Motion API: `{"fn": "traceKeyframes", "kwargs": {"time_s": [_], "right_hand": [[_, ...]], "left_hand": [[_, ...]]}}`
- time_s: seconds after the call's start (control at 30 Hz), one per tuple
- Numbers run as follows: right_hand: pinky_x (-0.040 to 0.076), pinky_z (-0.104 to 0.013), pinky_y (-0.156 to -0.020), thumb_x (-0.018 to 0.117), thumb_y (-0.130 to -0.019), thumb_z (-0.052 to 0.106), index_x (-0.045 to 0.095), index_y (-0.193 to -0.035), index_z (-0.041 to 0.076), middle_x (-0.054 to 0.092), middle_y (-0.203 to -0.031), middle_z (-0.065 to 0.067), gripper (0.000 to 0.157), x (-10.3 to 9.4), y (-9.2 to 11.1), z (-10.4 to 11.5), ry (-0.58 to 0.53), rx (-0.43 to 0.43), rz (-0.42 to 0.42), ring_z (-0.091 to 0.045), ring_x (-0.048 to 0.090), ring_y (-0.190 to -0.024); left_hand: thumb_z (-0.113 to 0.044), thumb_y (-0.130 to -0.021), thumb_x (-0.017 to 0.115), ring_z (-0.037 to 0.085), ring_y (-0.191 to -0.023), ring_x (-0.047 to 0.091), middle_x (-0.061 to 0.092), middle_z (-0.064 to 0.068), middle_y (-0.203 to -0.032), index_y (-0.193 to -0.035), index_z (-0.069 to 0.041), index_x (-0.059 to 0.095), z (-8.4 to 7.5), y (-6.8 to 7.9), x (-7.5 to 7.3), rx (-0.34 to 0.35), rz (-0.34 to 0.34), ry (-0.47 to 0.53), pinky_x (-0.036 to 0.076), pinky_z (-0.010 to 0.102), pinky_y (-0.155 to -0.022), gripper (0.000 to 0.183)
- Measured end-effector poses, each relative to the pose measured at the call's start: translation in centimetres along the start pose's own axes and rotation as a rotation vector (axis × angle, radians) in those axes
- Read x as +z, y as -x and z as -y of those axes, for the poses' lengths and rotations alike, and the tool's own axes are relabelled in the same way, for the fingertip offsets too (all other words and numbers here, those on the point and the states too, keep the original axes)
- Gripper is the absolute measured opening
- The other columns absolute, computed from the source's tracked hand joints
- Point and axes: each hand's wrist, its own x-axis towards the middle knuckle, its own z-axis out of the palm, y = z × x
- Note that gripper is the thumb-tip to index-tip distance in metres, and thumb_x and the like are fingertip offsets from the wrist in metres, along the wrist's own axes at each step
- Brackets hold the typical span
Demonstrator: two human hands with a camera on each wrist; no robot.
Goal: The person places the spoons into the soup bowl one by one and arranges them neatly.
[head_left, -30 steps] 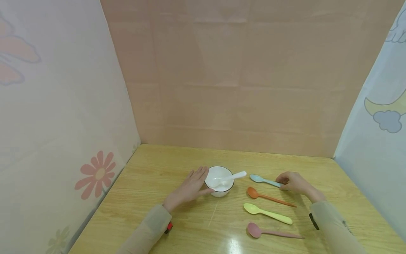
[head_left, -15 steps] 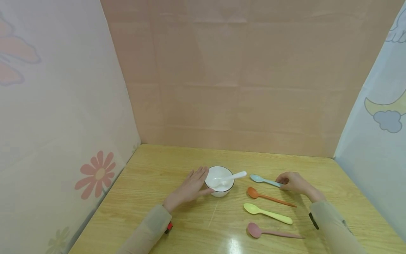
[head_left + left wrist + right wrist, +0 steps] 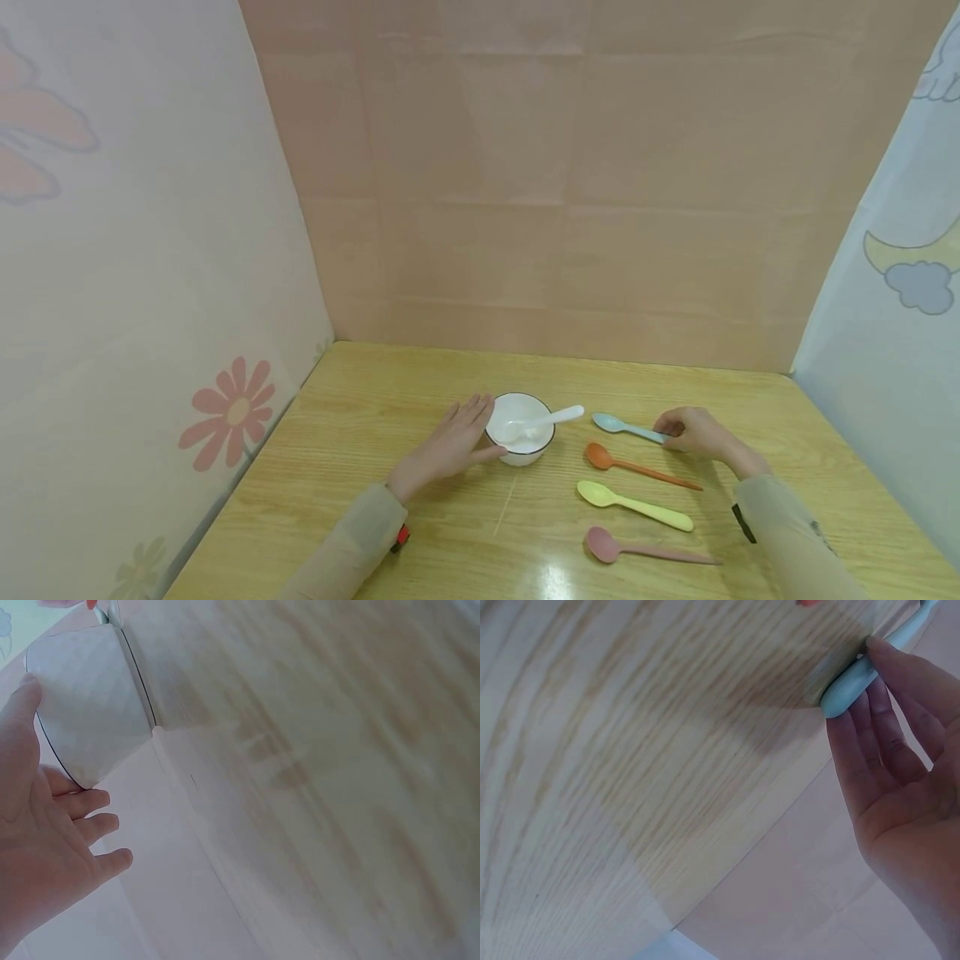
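Note:
A white bowl [image 3: 520,454] with a dark rim stands on the table in the head view, a white spoon [image 3: 564,414] leaning in it. My left hand [image 3: 452,442] touches the bowl's left side, fingers extended and thumb at the near rim. Up close in the left wrist view, thumb and forefinger of the left hand [image 3: 45,817] meet the rim of the bowl [image 3: 90,697]. To the right, my right hand [image 3: 697,433] pinches the handle end of a light blue spoon [image 3: 611,423]. The right wrist view shows that handle [image 3: 847,690] between thumb and fingertips.
Nearer than the blue spoon lie an orange spoon [image 3: 600,457], a yellow-green spoon [image 3: 596,493] and a pink spoon [image 3: 602,544], bowls pointing left. The wooden table [image 3: 375,375] is bounded by a plain back wall [image 3: 465,208] and printed cloth sides.

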Motion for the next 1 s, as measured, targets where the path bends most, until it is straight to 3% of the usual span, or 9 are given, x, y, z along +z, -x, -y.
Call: {"fn": "traceKeyframes", "kwargs": {"time_s": [1.0], "right_hand": [[0.051, -0.021, -0.069, 0.076, -0.082, 0.005, 0.071, -0.099, 0.003, 0.070, -0.092, -0.005, 0.018, -1.3, 0.3, 1.0, 0.011, -0.030, -0.005, -0.013, 0.061, -0.080]], "left_hand": [[-0.059, -0.097, 0.049, 0.037, -0.154, 0.019, 0.022, 0.019, -0.164, -0.157, 0.001, 0.021, 0.0, 0.0, 0.1, 0.005, -0.006, 0.008, 0.020, 0.059, -0.123, 0.089]]}}
